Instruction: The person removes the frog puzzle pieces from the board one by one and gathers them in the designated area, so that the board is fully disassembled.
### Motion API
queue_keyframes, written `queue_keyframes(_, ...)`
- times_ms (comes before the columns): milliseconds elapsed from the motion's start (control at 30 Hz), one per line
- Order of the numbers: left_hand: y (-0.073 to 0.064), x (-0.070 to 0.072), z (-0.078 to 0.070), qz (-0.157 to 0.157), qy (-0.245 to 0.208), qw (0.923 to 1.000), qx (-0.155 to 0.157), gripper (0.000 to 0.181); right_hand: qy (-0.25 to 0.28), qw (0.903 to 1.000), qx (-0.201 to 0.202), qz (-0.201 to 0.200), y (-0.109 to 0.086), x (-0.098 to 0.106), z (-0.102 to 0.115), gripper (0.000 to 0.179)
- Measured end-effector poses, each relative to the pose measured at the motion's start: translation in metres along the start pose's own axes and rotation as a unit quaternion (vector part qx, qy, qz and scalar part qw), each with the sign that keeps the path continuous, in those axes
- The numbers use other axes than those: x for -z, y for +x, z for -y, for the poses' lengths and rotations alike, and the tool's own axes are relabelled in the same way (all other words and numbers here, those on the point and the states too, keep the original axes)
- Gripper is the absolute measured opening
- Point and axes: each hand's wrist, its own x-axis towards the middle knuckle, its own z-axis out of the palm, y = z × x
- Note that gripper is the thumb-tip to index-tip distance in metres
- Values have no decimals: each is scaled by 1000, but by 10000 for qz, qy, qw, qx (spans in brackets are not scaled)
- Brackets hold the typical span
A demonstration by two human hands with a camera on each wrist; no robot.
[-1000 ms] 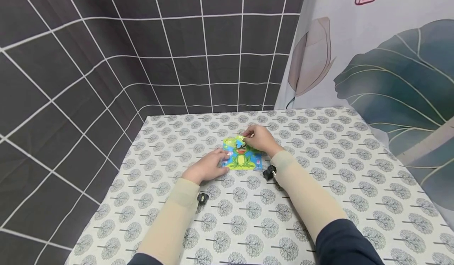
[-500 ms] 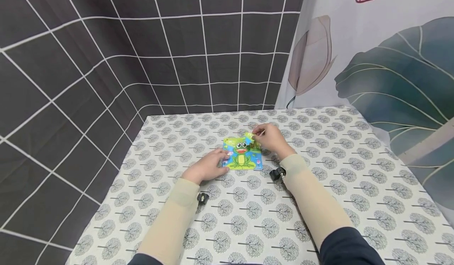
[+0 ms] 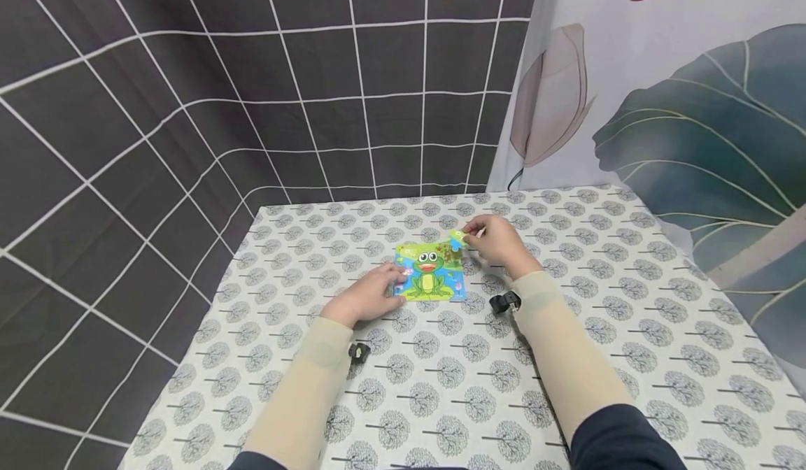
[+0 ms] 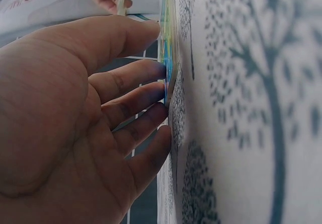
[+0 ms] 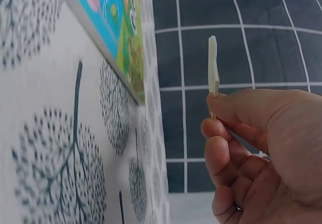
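Observation:
A frog jigsaw puzzle in blue and green lies flat on the patterned cloth, its frog facing me. My left hand rests at its left edge. In the left wrist view the fingertips and thumb touch the puzzle's surface and edge, with the fingers fairly straight. My right hand pinches a small green and blue puzzle piece between thumb and fingers, above the puzzle's upper right corner. Seen edge-on in the right wrist view, the piece is thin and pale, raised off the cloth.
The table is covered by a white cloth printed with grey trees. A dark curtain with white grid lines hangs behind and to the left. On the right hangs a pale curtain with large leaves. Small black devices sit at both wrists.
My right hand has moved right and slightly away from me with the puzzle piece, from over the frog's head to the upper right corner, uncovering the frog's eyes. My left hand has stayed put.

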Motion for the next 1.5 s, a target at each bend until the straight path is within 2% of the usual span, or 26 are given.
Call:
queue_keyframes(333, -2, 0, 1, 10, 21, 10000, -31, 56, 0, 9996, -272, 86, -3, 12, -21, 10)
queue_keyframes(667, -4, 2, 1, 13, 26, 10000, 81, 59, -75, 9989, -397, 234, -3, 10, -35, 9)
queue_keyframes(1133, -2, -1, 1, -15, 41, 9999, 166, 54, -95, 9978, -617, 210, -6, 8, -43, 8)
queue_keyframes(1500, -1, -1, 1, -60, 80, 9999, 102, 53, -29, 9971, -721, 228, -5, 7, -43, 10)
